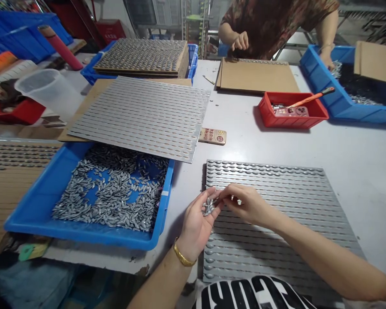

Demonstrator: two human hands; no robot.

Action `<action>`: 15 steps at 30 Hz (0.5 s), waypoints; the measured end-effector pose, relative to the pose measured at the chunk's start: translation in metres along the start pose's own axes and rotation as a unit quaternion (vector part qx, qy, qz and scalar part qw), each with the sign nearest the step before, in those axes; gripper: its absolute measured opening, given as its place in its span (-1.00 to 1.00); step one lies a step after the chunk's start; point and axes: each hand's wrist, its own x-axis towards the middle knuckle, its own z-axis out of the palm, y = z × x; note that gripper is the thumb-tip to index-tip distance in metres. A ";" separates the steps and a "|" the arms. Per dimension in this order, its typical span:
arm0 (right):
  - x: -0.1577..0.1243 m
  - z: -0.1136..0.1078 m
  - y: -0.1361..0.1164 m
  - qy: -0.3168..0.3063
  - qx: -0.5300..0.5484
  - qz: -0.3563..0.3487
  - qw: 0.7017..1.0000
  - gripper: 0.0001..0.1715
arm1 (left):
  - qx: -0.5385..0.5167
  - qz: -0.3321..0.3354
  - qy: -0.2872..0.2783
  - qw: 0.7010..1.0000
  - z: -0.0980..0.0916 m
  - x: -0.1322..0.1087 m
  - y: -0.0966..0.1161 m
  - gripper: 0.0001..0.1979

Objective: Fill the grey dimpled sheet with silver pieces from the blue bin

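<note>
My left hand (196, 223) is cupped palm up around a small heap of silver, leaf-shaped metal pieces (209, 207). Its fingertips meet those of my right hand (249, 205), which is closed in a pinch at the palm's edge; whatever sits between its fingers is hidden. Both hands are over the left part of a grey grooved board (276, 244). Metal pieces fill the board's top rows and line its left edge, while lower grooves show bare. To the left, a blue bin (93, 235) holds many more loose pieces.
Another grooved board (148, 111) lies across the bin's back edge, beside a phone (216, 136). Behind are a stack of filled boards (141, 53) and a red tray (292, 122) with a brush-like tool. Opposite, a co-worker (273, 25) reaches into another blue bin (357, 109).
</note>
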 end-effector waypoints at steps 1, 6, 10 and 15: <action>-0.001 -0.004 0.001 0.015 0.028 0.013 0.999 -0.82 | -0.005 -0.004 -0.001 1.000 -0.002 -0.001 0.004 -0.82; 0.001 -0.011 0.034 0.117 0.006 0.031 0.993 -0.89 | -0.114 0.027 0.055 0.992 -0.013 0.004 0.021 -0.87; 0.010 -0.001 0.068 0.141 -0.143 -0.026 0.979 -0.81 | -0.127 -0.030 0.074 0.989 -0.019 0.007 0.014 -0.91; 0.016 0.007 0.081 0.123 -0.282 -0.071 0.949 -0.74 | -0.104 -0.004 0.047 0.993 -0.017 0.002 0.009 -0.79</action>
